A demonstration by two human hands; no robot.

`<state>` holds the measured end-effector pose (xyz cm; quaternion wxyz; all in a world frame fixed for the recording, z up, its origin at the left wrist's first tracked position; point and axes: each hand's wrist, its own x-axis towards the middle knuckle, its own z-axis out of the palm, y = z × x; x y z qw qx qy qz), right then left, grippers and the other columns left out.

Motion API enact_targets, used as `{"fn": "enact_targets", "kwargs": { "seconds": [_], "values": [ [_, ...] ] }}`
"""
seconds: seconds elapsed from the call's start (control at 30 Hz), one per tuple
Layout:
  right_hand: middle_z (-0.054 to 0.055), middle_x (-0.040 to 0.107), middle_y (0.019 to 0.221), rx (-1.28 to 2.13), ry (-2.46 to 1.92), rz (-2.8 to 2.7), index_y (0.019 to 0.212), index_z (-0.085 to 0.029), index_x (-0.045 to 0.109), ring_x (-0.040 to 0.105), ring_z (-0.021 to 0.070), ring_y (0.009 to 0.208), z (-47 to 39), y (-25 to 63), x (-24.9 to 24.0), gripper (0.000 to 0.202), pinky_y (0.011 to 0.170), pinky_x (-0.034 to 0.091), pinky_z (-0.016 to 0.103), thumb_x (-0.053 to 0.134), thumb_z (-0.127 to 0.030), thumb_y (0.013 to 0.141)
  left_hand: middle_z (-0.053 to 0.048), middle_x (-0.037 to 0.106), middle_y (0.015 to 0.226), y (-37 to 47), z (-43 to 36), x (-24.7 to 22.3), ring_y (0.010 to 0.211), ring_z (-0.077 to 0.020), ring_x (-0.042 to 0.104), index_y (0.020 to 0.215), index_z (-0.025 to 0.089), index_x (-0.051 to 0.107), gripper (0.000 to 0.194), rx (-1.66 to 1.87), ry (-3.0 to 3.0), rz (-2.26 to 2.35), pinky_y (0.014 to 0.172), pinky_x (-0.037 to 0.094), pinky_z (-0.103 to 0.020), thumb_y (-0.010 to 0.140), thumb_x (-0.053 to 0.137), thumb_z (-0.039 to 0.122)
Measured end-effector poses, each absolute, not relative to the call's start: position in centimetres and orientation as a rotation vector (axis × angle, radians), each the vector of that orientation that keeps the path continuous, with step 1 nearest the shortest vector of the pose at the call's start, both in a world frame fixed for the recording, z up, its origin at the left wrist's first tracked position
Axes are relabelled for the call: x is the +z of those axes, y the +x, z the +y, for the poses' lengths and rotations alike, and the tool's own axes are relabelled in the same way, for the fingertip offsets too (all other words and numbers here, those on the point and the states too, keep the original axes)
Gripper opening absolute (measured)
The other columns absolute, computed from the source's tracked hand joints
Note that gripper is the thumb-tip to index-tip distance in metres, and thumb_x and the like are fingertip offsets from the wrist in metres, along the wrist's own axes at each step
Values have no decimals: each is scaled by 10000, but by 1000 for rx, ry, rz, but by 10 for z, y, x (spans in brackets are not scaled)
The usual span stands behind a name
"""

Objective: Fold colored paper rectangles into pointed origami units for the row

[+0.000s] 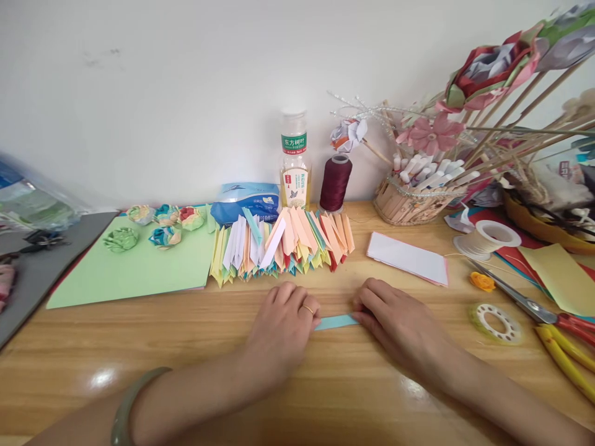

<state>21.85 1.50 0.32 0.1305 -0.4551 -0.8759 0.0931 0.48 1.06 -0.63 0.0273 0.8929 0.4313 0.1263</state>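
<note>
A narrow blue paper strip point(336, 321) lies low over the wooden table, stretched between both hands. My left hand point(286, 319), with a ring on one finger, is closed on the strip's left end. At the right end, my right hand point(393, 316) pinches it with curled fingers. Just beyond the hands stands a dense row of folded colored papers point(283, 241). A stack of white paper strips point(407, 257) rests behind my right hand. The ends of the blue strip are hidden under the fingers.
Green sheets point(134, 272) with paper rosettes point(121, 239) lie left. Behind are a tissue pack point(246, 199), a bottle point(294, 164) and a thread spool point(335, 183). Scissors point(534, 308), a tape roll point(497, 323), yellow-handled pliers point(564, 356) and a flower basket point(411, 201) occupy the right.
</note>
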Motion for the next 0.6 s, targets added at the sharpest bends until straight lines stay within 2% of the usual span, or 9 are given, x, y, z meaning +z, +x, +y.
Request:
{"fn": "enact_targets", "kwargs": {
  "seconds": [0.23,0.4,0.5,0.6],
  "values": [
    [31,538,811,515,-1368,-2478,776,-211,474,545,159,682,15,233,10,207,608,461,297,344,-217,937,-18,564,810,3,11,-7,796,-210,467,811,161,540,61,344,2721,1351,688,410,-347,859,578,159],
    [34,568,824,685,-1351,-2297,823,-212,515,560,160,743,17,238,16,212,667,476,298,346,-241,948,-22,568,826,3,13,-7,818,-213,457,801,162,560,65,370,2678,1317,715,422,-357,865,566,157],
    [55,579,890,666,-1322,-2301,904,-205,543,558,186,819,14,233,16,119,709,478,324,443,-267,919,-30,567,830,3,12,-4,832,-215,459,802,154,568,65,373,2657,1306,734,432,-365,864,557,139],
    [64,568,892,598,-1285,-2386,851,-196,535,538,210,839,10,226,11,25,713,462,351,518,-204,868,-30,570,873,3,12,1,870,-209,466,848,161,577,41,387,2617,1287,782,438,-361,873,546,155]
  ]
}}
